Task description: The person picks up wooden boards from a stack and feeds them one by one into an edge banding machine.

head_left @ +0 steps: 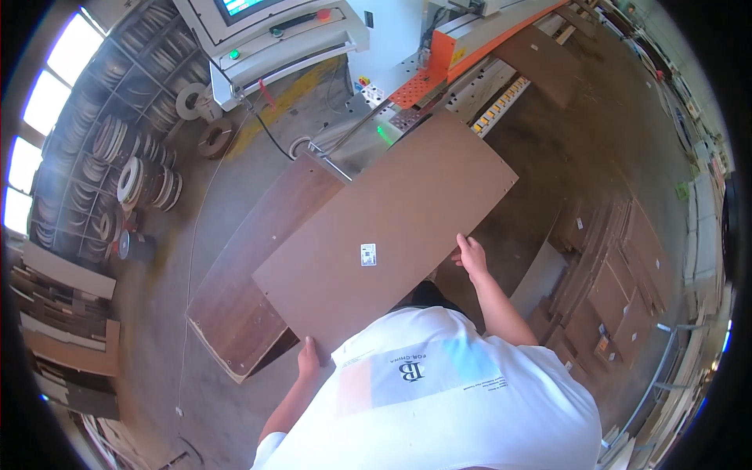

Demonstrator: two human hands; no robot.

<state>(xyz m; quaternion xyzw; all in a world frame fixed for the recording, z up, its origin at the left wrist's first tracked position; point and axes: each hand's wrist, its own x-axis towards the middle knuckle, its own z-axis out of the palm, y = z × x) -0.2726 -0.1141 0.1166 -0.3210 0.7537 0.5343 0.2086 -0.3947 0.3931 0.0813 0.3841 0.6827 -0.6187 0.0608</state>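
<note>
The grey floor [235, 196] is occupied near its right edge by stacked brown boards [603, 290], toward its left by a brown roll [207, 149].

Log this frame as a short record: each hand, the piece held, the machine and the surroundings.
Left hand: on the panel's near-left edge, thumb on top
Right hand: grips the panel's right-hand long edge, thumb on top
Panel: brown, rectangular, white label on its upper face
Machine: ahead, with orange parts and a lit screen; contact with the panel unclear
Beneath panel, in view: part of a wooden stand
Left side: racked rolls
Right side: stacked boards
</note>
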